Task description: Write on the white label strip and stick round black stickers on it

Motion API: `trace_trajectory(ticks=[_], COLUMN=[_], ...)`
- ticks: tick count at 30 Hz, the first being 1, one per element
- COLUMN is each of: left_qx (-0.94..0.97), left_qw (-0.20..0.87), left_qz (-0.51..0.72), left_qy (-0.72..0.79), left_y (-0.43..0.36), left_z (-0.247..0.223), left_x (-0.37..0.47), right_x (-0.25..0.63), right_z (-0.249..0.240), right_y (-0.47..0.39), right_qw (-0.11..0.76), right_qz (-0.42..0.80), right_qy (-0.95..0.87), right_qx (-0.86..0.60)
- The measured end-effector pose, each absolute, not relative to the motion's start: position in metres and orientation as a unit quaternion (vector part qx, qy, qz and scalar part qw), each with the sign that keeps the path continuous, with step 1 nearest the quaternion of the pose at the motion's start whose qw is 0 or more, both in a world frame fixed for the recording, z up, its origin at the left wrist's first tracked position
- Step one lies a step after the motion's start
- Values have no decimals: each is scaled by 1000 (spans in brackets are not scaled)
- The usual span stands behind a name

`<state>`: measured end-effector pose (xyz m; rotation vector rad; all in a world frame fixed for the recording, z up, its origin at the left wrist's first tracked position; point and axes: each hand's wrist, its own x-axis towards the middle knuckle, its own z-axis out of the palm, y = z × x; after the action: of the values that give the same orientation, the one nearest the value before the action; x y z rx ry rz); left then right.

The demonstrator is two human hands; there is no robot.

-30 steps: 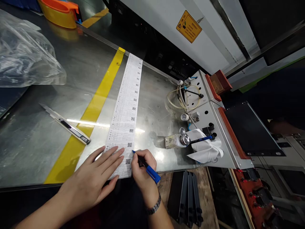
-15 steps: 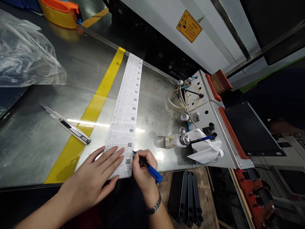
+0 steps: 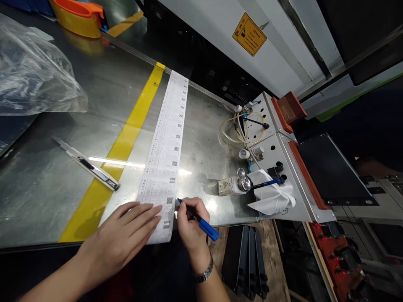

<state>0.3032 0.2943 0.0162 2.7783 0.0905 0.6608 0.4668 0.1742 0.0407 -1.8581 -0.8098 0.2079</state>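
A long strip of printed white labels (image 3: 162, 151) with square codes lies on the shiny metal table (image 3: 201, 147), its near end over the front edge. Flat across the lower part of the strip rests my left hand (image 3: 118, 235), fingers extended and holding nothing. My right hand (image 3: 192, 226) grips a blue marker (image 3: 204, 226), the tip pointing at the strip's right edge. Whether the tip touches the paper is too small to tell. A white and black utility knife (image 3: 86, 164) with its blade out lies left of the strip.
A clear plastic bag (image 3: 37, 71) fills the upper left, near an orange and yellow tape dispenser (image 3: 78, 16). A dispenser bottle (image 3: 229, 186), a white cloth (image 3: 270, 193) and a grey box with tubing (image 3: 273, 155) stand at the right. Black parts (image 3: 245, 260) lie below.
The strip has slid toward me, its near end now farther over the edge. My left hand has shifted slightly down with its thumb tucked in. The marker has moved slightly right.
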Motion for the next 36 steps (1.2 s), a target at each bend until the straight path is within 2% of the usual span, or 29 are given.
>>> trace_trajectory(ticks=[3, 10, 24, 36], left_qx=[958, 970, 950, 961], left_qw=[169, 95, 181, 139], left_qz=[229, 216, 232, 223], left_qy=[40, 56, 107, 84], left_y=[294, 293, 286, 290], left_z=[15, 28, 29, 27], left_x=[301, 318, 320, 320], right_x=[467, 468, 468, 467], right_z=[42, 34, 36, 35], right_y=[174, 172, 174, 173], right_qw=[520, 525, 504, 508], right_qz=[94, 87, 66, 71], right_qy=[-334, -360, -410, -389], right_qx=[-781, -766, -758, -765])
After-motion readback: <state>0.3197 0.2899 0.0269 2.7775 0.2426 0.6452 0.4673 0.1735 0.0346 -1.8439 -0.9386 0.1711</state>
